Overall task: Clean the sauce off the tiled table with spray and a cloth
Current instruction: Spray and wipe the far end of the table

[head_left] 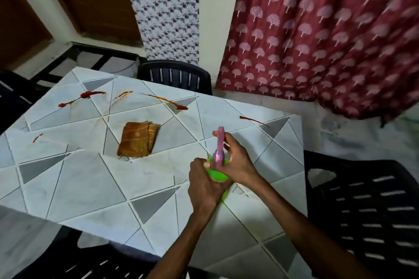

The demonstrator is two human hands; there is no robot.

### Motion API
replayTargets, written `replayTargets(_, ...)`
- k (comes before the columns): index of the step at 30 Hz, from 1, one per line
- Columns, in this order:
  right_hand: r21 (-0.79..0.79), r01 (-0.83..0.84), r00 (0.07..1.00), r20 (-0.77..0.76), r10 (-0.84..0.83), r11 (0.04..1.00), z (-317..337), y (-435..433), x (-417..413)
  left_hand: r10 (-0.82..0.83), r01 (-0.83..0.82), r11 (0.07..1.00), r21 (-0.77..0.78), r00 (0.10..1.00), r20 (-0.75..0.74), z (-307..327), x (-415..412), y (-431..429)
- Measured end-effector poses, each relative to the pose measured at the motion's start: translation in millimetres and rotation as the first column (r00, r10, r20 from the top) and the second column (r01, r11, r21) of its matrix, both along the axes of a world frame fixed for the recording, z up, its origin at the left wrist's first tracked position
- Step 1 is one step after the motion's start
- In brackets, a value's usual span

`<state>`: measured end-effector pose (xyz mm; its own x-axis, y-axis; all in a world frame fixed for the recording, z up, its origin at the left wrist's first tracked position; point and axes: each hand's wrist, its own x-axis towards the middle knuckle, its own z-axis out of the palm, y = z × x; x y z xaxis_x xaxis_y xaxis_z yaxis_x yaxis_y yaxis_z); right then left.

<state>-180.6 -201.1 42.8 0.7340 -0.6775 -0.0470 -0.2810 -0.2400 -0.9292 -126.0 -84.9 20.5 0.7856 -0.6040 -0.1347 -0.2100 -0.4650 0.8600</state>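
Nearest: tiled table (79, 183) seen from its near edge, black plastic chair (362, 199) at near right. On near-right part of table: green spray bottle (218, 175), standing or just lifted, cannot tell which. Gripped low round the green body by left hand (204, 184), fingers curled. Gripped at the pink spray head (220, 149) by right hand (238, 161), fingers curled about neck and trigger. Nozzle pointed toward far side. Step in hand, as judged: readying the spray, no wiping yet. Further in, near centre of table: folded brown cloth (137, 140), lying flat, untouched, well apart from both hands. Beyond that, red sauce streaks all unwiped: small dab (37, 137) at left edge, blotchy streak (90, 95) far left, short streak (123, 95) beside it, long streak (167, 102) far centre, thin streak (251, 119) far right. Next move, as judged: aim nozzle at thin streak, closest to bottle, squeeze trigger, work leftward, then free one hand for cloth. Likely needs bottle carried further out over the far half. Behind table: dark slatted chair (174, 75), maroon patterned curtain (317, 41) at far right
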Motion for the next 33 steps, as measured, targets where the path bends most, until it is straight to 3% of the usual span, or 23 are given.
replayTargets(3,-0.005,0.174,0.982,0.070,-0.173,0.985,2,-1,-12,-0.084,0.084,0.996,0.007,0.993,0.081,-8,-17,-4)
replayTargets(8,0.078,0.226,0.957,0.168,-0.236,0.971,0,-7,-22,-0.219,0.220,0.965,-0.144,0.975,0.020,-28,-15,13)
replayTargets(11,0.230,0.262,0.907,0.271,-0.321,0.937,1,-16,-28,-0.173,0.177,0.975,-0.134,0.984,0.037,-33,-19,22)
replayTargets(14,0.279,0.341,0.861,0.290,-0.417,0.898,-6,-28,-46,-0.099,0.103,0.990,-0.097,0.994,0.044,-45,-17,22)
replayTargets(19,0.238,0.522,0.826,0.098,-0.555,0.819,-9,-50,-86,-0.160,0.160,0.987,0.021,0.987,0.017,-57,-11,-9)
replayTargets(22,0.339,0.555,0.822,-0.087,-0.562,0.760,-24,-82,-115,-0.274,0.278,0.956,0.089,0.960,-0.060,-71,0,-45)
replayTargets(26,0.468,0.670,0.717,-0.207,-0.665,0.577,-45,-116,-151,-0.422,0.438,0.879,0.190,0.899,-0.120,-97,23,-114)
replayTargets(30,0.510,0.767,0.568,-0.256,-0.782,0.390,-52,-145,-171,-0.560,0.517,0.780,0.353,0.828,0.025,-122,61,-170)
replayTargets(33,0.497,0.819,0.467,-0.284,-0.838,0.288,-49,-171,-172,-0.702,0.514,0.640,0.571,0.694,0.161,-135,84,-194)
